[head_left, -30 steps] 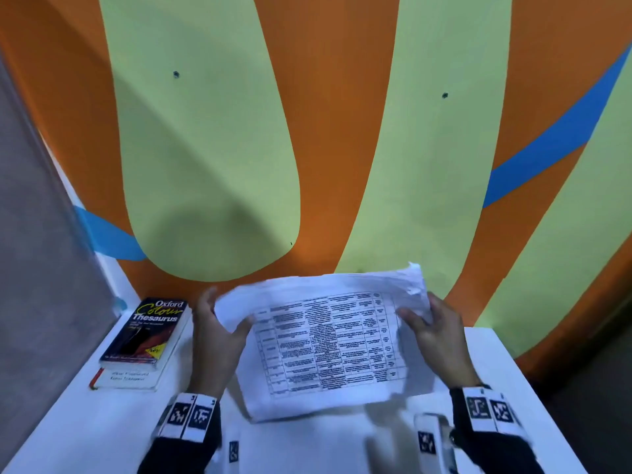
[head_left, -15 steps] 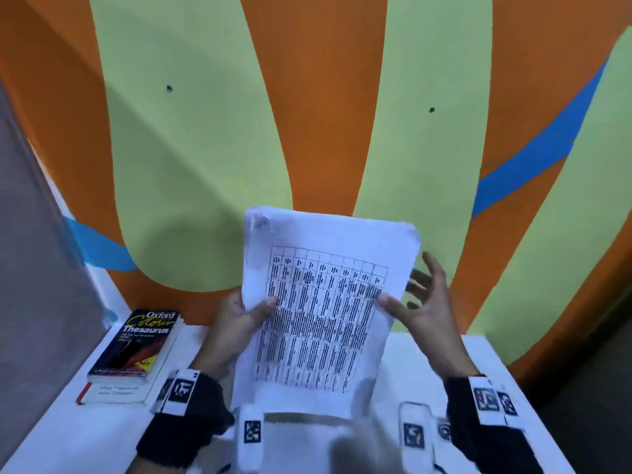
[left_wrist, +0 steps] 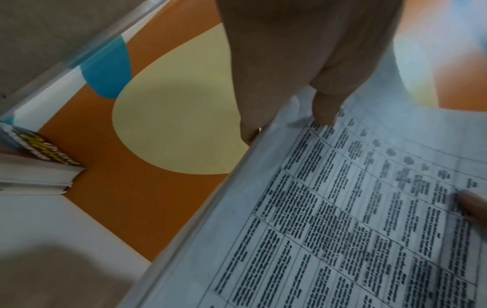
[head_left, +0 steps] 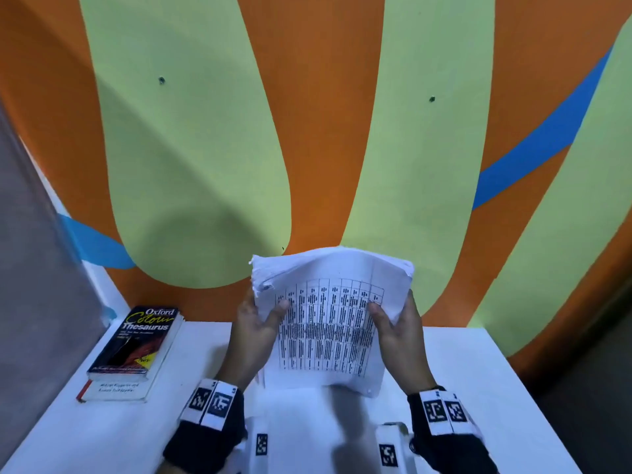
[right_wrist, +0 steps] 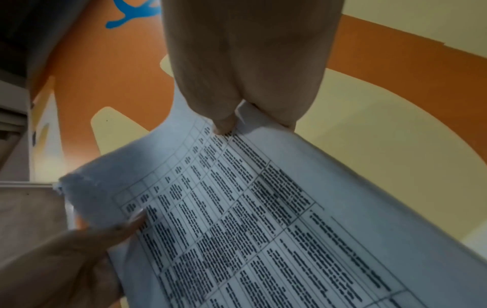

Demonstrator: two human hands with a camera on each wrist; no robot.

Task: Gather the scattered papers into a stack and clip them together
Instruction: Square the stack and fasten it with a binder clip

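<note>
A stack of white papers [head_left: 328, 323] with a printed table on its top sheet stands upright on its lower edge on the white table [head_left: 113, 436]. My left hand [head_left: 254, 331] grips the stack's left edge, thumb on the front. My right hand [head_left: 396, 330] grips the right edge the same way. The top of the stack bows toward me and its upper left corner is ragged. In the left wrist view the papers [left_wrist: 342, 208] fill the right side under my left hand [left_wrist: 303, 73]. In the right wrist view my right hand [right_wrist: 245, 68] pinches the papers [right_wrist: 250, 218]. No clip is in view.
Two books [head_left: 136, 343] lie stacked at the table's left rear, a black Oxford Colour Thesaurus on top. A wall [head_left: 325, 131] painted orange, green and blue stands right behind the table. A grey panel [head_left: 37, 268] borders the left side.
The stack was turned from landscape to portrait and raised, then lowered onto the table on its bottom edge. My right hand, open half a second ago, now grips the right edge.
</note>
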